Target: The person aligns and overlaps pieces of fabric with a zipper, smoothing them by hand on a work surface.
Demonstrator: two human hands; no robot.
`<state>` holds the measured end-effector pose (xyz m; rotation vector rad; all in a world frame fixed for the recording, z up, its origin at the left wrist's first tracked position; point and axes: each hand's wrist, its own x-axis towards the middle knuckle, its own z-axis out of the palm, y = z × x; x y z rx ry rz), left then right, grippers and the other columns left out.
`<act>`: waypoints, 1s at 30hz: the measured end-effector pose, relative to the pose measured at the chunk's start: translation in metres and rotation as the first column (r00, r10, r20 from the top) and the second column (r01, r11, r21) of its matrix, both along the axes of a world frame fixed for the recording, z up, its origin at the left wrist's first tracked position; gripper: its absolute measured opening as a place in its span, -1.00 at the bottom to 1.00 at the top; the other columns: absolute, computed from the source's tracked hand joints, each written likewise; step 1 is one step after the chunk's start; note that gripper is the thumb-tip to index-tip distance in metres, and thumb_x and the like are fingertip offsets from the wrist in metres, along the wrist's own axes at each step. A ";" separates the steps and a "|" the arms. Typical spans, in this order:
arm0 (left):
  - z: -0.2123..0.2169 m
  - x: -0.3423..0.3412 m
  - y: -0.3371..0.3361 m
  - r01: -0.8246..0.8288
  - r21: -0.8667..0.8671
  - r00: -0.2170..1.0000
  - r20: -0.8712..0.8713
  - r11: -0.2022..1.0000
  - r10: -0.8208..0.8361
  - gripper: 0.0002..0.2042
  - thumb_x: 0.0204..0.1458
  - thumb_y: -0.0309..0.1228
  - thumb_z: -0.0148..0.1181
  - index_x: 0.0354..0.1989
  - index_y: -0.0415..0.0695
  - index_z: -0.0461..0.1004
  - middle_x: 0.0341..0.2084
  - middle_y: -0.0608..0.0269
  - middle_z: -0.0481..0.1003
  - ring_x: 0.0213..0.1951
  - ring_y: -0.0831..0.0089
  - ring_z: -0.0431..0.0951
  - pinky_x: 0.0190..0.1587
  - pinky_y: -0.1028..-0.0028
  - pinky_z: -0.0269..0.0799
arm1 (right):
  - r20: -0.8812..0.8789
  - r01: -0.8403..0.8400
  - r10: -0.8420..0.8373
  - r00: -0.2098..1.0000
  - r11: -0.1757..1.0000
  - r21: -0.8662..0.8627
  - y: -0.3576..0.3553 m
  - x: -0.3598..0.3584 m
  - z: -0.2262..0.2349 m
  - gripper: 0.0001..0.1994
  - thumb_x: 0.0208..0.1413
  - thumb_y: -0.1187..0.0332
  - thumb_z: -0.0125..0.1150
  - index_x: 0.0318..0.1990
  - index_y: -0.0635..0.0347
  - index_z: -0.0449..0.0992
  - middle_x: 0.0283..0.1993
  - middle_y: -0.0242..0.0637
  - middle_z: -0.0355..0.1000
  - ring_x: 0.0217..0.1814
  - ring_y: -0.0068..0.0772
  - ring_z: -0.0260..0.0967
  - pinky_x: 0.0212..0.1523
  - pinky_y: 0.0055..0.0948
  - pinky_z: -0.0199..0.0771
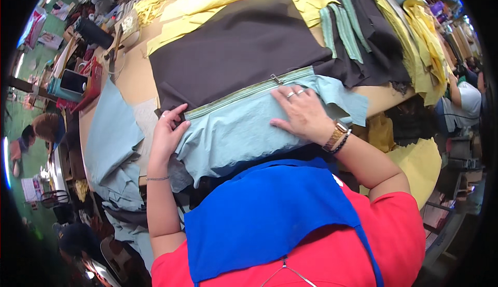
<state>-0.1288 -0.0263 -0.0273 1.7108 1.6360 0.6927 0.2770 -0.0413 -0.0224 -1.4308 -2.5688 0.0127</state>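
Note:
A dark grey-brown fabric panel (244, 43) lies spread in front of me. Along its near edge runs a green zipper (249, 92) with a metal zipper pull (277, 79) toward its right end. Light blue fabric (233, 142) continues from the zipper toward my body, wrinkled and hanging over the table's near edge. My left hand (168, 131) rests at the zipper's left end, thumb and fingers apart on the fabric edge. Palm down, my right hand (303, 110) lies on the blue fabric just below the zipper pull, its fingers spread.
Yellow fabric (202, 2) lies beyond the panel. To the right are dark pieces with green zippers (345, 28) and a yellow stack (420, 43). Loose blue fabric (111, 131) drapes off the left side, near a red basket (93, 85) and dark cylinder (93, 33). Other people work nearby.

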 end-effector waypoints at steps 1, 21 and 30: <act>0.001 -0.003 0.001 0.021 -0.007 0.998 -0.064 1.000 -0.022 -0.50 0.08 -0.48 0.48 0.25 0.01 0.67 -0.34 0.37 0.38 -0.32 0.52 0.35 -0.20 0.47 0.38 | 0.014 0.043 -0.044 0.999 0.999 0.026 -0.001 0.011 0.005 -0.31 0.23 -0.17 0.32 0.32 0.17 0.48 0.28 -0.21 0.48 0.32 -0.13 0.40 0.21 -0.06 0.37; 0.036 -0.004 0.046 0.419 0.171 0.809 -0.516 0.892 -0.281 -0.83 0.07 -0.56 0.29 -0.16 -0.14 0.55 -0.33 0.06 0.64 -0.16 0.04 0.68 0.00 0.11 0.52 | -0.239 0.090 -0.158 0.958 0.958 -0.271 0.059 0.083 0.034 -0.69 0.09 0.33 0.53 -0.07 0.15 0.56 -0.22 -0.24 0.63 -0.09 -0.13 0.61 -0.03 -0.15 0.58; 0.104 0.080 0.130 0.222 0.617 0.735 -0.615 0.755 0.286 -0.46 0.31 0.00 0.23 0.40 0.09 0.41 0.02 0.09 0.64 0.04 0.11 0.65 0.21 -0.06 0.39 | -0.332 -0.281 -0.045 0.942 0.437 -0.855 -0.009 -0.014 0.101 -0.65 0.36 0.20 0.34 0.14 0.20 0.49 -0.36 -0.13 0.64 -0.22 -0.25 0.67 -0.14 -0.27 0.62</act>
